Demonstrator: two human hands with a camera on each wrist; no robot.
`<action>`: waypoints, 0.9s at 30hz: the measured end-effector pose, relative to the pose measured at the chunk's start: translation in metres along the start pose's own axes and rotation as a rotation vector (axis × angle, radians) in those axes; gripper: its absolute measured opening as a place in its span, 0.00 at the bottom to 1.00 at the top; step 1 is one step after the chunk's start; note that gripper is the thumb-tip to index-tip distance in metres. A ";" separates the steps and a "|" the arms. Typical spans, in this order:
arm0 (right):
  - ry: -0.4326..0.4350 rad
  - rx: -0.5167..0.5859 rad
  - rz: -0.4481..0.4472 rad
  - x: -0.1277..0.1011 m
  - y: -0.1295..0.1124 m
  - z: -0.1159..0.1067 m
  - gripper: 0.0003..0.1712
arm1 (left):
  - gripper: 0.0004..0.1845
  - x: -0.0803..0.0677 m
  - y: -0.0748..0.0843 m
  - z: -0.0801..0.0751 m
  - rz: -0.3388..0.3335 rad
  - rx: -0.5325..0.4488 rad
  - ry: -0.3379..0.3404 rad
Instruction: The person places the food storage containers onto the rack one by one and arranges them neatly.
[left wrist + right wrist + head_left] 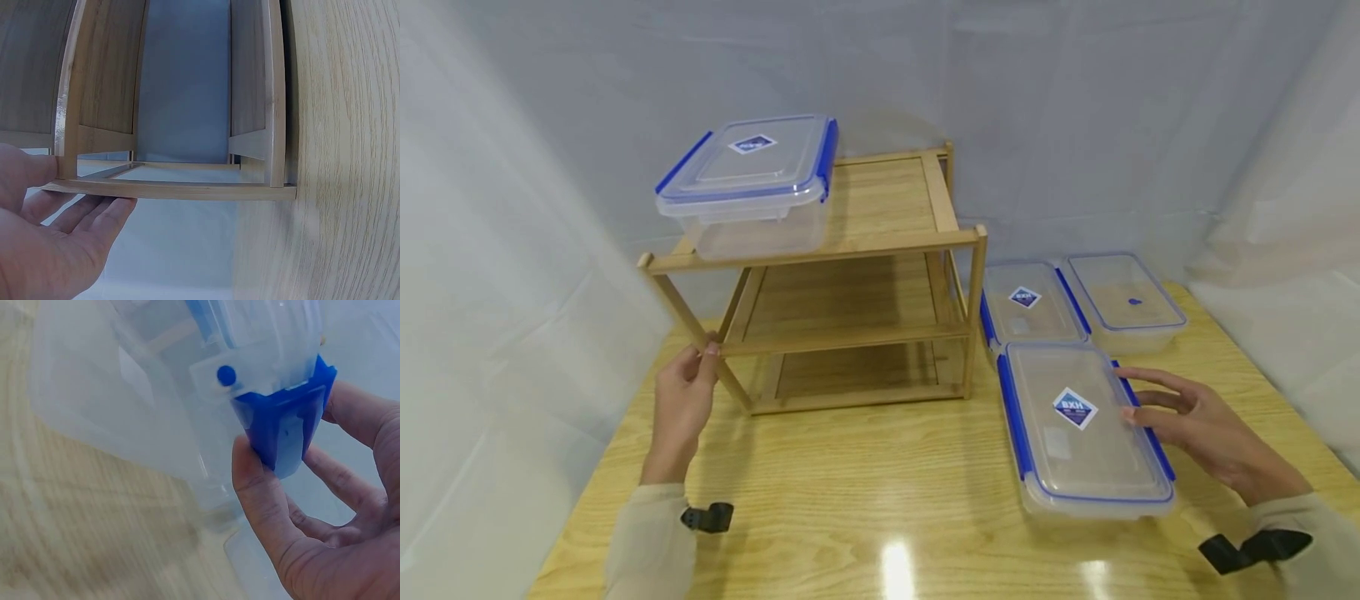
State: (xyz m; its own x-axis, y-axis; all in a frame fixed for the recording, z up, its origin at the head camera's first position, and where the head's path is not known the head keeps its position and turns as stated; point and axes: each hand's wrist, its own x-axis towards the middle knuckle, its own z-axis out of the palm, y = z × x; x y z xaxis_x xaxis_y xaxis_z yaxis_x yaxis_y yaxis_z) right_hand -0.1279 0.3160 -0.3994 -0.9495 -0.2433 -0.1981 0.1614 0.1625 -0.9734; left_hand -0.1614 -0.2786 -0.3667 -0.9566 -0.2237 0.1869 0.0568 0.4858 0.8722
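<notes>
Lower right of the head view: large clear container (pixel 1086 433) with blue-clipped lid, flat on the table (pixel 865 492). Right hand (pixel 1198 421) at its right long edge, thumb and fingers closing round a blue clip (pixel 284 428), grip not yet firm. Probably light, stiff, smooth-walled, slippery; best taken under the rim on a long side. Left hand (pixel 683 404), centre left, fingers wide, steadying the front left leg of the bamboo shelf rack (pixel 850 275). Square container (pixel 752 187) on the top tier; two smaller containers (pixel 1030 304) (pixel 1123 300) just behind, crowding any backward lift.
</notes>
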 end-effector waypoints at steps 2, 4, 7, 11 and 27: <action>-0.013 0.041 -0.011 0.000 -0.003 -0.002 0.33 | 0.28 0.001 0.000 0.000 0.000 0.009 0.002; -0.021 0.089 -0.015 -0.001 -0.005 -0.003 0.32 | 0.28 0.001 -0.001 0.000 -0.003 0.022 0.006; -0.025 0.150 -0.024 0.000 -0.010 -0.005 0.31 | 0.27 0.002 -0.002 0.000 -0.001 0.036 0.008; -0.021 0.206 -0.042 0.002 -0.018 -0.008 0.30 | 0.29 0.001 -0.002 -0.001 0.001 0.043 0.009; 0.033 0.375 -0.086 0.013 -0.050 -0.017 0.28 | 0.27 0.000 -0.002 -0.001 0.024 0.013 0.010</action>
State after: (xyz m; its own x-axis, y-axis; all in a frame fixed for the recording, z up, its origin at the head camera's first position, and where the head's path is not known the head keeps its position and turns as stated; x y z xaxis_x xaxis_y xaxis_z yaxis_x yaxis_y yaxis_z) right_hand -0.1532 0.3210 -0.3514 -0.9710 -0.2090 -0.1159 0.1622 -0.2201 -0.9619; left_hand -0.1615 -0.2802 -0.3676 -0.9522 -0.2198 0.2121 0.0759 0.5022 0.8614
